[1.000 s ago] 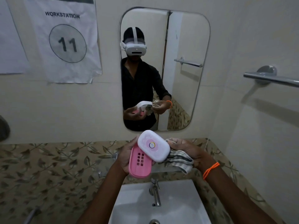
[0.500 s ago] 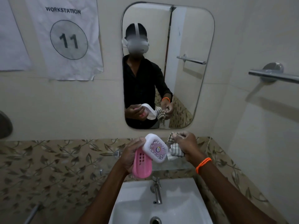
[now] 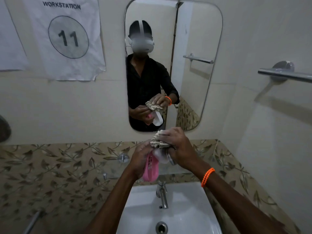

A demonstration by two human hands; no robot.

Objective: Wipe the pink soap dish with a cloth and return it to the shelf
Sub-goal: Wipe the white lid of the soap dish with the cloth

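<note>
Head view: left hand (image 3: pixel 141 163) grips the pink dish (image 3: pixel 150 168) above the sink (image 3: pixel 194 208), its white lid (image 3: pixel 160 156) hinged open. Right hand (image 3: pixel 179 147) clutches a bunched cloth (image 3: pixel 157 141) pressed onto the lid. A wall paper (image 3: pixel 67 36) reads "WORKSTATION 11" beside the mirror (image 3: pixel 194 39).

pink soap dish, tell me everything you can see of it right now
The pink soap dish looks like glossy plastic: a pink base with a grid of small drain holes and a white lid swung open at its top end. It is held up over the sink, standing roughly on end, base facing the camera. The left hand grips the base from the left; the right hand presses a bunched checked cloth onto the lid's top, hiding that part.
</note>
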